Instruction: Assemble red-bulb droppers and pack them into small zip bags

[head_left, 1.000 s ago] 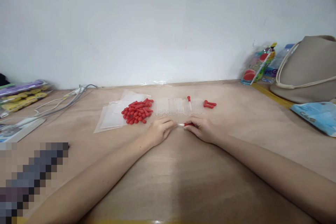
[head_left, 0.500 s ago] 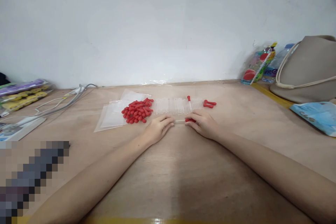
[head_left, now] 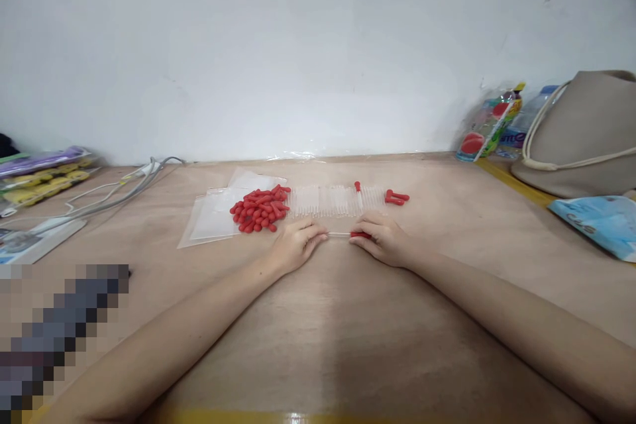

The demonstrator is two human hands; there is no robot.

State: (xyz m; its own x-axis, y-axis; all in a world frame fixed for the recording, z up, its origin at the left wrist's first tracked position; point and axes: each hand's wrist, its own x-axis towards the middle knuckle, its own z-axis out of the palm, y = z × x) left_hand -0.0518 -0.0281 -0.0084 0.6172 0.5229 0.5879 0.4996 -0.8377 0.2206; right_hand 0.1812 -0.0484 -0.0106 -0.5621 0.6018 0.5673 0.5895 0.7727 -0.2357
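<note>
My left hand (head_left: 299,243) is closed in a pinch on one end of a thin clear dropper tube (head_left: 338,234), low over the table. Between the fingers of my right hand (head_left: 380,240) is a red rubber dropper bulb (head_left: 360,234), at the tube's other end. How far the tube sits inside the bulb is hidden by the fingers. Behind both hands lies a row of clear tubes (head_left: 328,200), one of them topped by a red bulb (head_left: 358,186). Left of the row is a heap of red bulbs (head_left: 258,210); a few loose red bulbs (head_left: 396,197) lie to the right.
Clear plastic bags (head_left: 206,222) lie partly under the heap. Cables (head_left: 142,182) and a flat white item (head_left: 54,238) are at left, beside yellow and purple packs (head_left: 44,179). At right stand bottles (head_left: 489,126), a beige bag (head_left: 581,132) and a blue packet (head_left: 596,222).
Both hands keep the same hold. The tube and bulb sit slightly lower in the picture, and the right hand has shifted a little. The row and the heap look unchanged.
</note>
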